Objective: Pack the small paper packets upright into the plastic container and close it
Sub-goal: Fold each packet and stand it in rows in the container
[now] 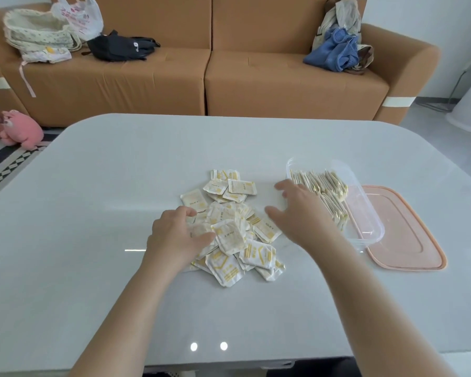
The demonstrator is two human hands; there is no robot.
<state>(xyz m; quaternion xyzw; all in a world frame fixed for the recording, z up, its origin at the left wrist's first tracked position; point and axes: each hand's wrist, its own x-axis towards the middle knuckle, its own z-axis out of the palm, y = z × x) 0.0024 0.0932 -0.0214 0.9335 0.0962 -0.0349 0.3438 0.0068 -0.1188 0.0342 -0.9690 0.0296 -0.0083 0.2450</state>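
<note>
Looking down at a pale grey surface point(93, 213), so the person has a messy heap of loose packets point(229, 235) right in the middle, small white paper squares with yellow print, lying flat and overlapping every which way. The left hand point(174, 235) sits on the left edge of that heap with its fingers point(186, 213) curled down and the thumb tucked in against a packet, so it looks like it's grasping one or a few off the pile; can't tell how many. The right hand point(299, 210) is a bit blurry, hovering between the heap and the plastic container point(375, 221), fingers point(280, 186) spread and released, nothing in them. The container is clear, open on top, and stands just right of the heap. Inside it a row of upright packets point(326, 191) stands on edge, crammed along the left wall, while the right part of the tub shows bare plastic. The lid point(408, 235) is peachy pink and lies flat just right of the container, whose near right corner overlaps it in view. Behind the surface there's a tan sofa point(256, 77) with a black bag point(120, 46), a white plastic bag point(79, 14) and a blue mesh bag point(335, 53) on it, plus pink plush toys point(19, 129) on the floor at far left.
</note>
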